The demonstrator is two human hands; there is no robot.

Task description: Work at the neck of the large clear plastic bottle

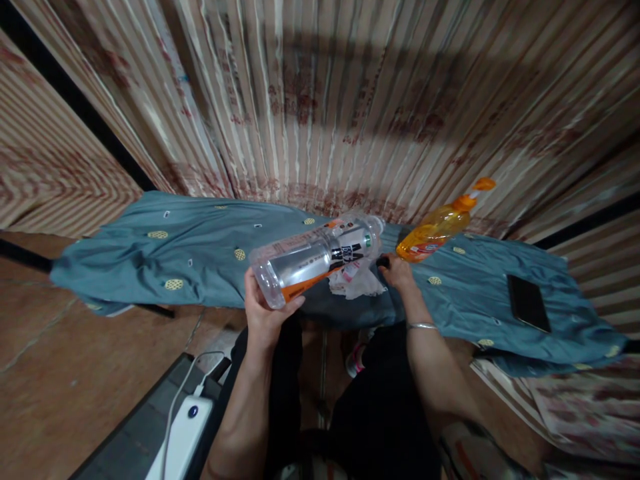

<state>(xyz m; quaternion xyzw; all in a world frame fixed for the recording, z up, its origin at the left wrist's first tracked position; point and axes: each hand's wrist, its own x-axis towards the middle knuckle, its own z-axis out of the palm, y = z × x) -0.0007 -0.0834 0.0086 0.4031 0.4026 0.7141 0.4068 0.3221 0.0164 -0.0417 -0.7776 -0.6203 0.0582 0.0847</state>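
Note:
My left hand (263, 313) is closed round the base of a large clear plastic bottle (305, 259) with an orange, black and silver label. The bottle is tilted, its neck pointing away to the right. My right hand (399, 272) is closed by the bottle's neck end, with a small black object (383, 262) at its fingertips; its kind is too small to make out. Just beyond that hand stands a pump bottle (433, 233) of yellow-orange liquid with an orange pump top. Below the clear bottle lies a crumpled white plastic wrapper (357, 283) with pink print.
A teal cloth with yellow pineapples (200, 247) covers the narrow bench. A dark flat phone-like slab (529, 303) lies at its right. Striped curtains (320, 100) hang behind. At lower left, a white power bank (183, 427) with a cable rests on a dark surface.

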